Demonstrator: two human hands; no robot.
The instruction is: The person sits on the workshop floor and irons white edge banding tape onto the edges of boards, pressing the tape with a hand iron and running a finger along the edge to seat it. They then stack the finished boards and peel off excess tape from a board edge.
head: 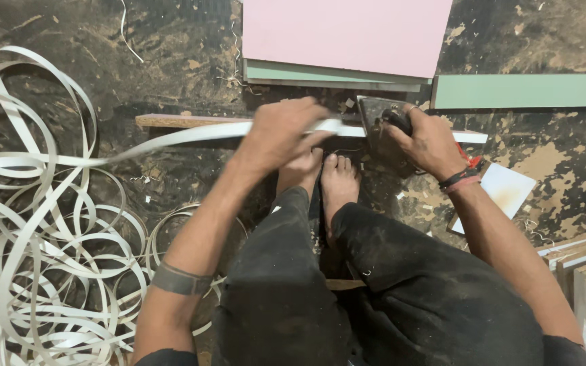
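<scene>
Left hand (pixel 281 135) fingers curled shut, pinching thin white flexible edge-banding strip (pixel 171 139) against narrow wooden board edge (pixel 171 121) lying on the floor just ahead of bare feet (pixel 323 179). Right hand (pixel 430 141) fully closed around dark metal trimming tool (pixel 382 132) pressed on the strip. Risk: tool slips toward nearby fingers or toes; strip skews. Loose white strip coils (pixel 42 257) glossy, springy; pink flat laminate sheet (pixel 347 34) smooth; dusty floor (pixel 564 156).

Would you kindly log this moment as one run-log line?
left hand: pressing white edge strip onto narrow board | right hand: gripping dark metal tool | floor: loose strip coils
</scene>
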